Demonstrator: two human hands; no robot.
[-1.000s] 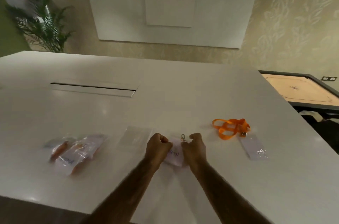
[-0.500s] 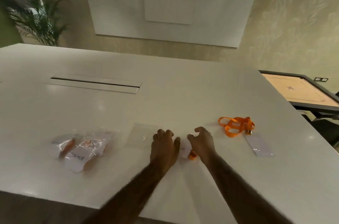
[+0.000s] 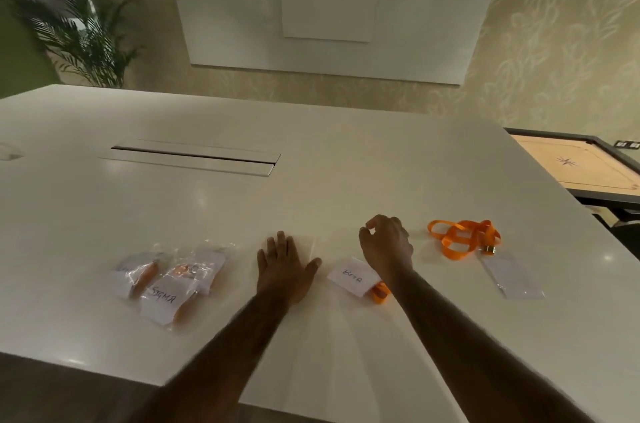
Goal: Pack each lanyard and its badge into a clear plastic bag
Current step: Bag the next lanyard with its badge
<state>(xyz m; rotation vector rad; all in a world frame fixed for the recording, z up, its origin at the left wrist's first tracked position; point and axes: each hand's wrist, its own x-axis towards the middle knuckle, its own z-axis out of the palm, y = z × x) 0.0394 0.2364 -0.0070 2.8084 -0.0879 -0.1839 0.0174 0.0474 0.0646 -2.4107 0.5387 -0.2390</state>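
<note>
My left hand (image 3: 284, 270) lies flat with fingers spread on an empty clear plastic bag (image 3: 306, 248) on the white table (image 3: 311, 187). Just right of it lies a white badge marked BETA (image 3: 349, 278), with its rolled orange lanyard (image 3: 380, 291) at the near end, partly under my right wrist. My right hand (image 3: 386, 246) hovers past the badge with fingers loosely curled and nothing in them. Further right, a loose orange lanyard (image 3: 464, 237) lies clipped to another badge (image 3: 512, 275).
Two filled clear bags lie at the left: one marked SIGMA (image 3: 183, 284), and one (image 3: 138, 273) beside it. A long cable slot (image 3: 194, 159) is set into the table's middle. A carrom board (image 3: 585, 169) stands off the right edge, a potted plant (image 3: 83, 34) at the far left.
Both hands let go of the BETA badge and its lanyard. My left hand slid left and flattened onto the empty bag. My right hand lifted and moved a little forward.
</note>
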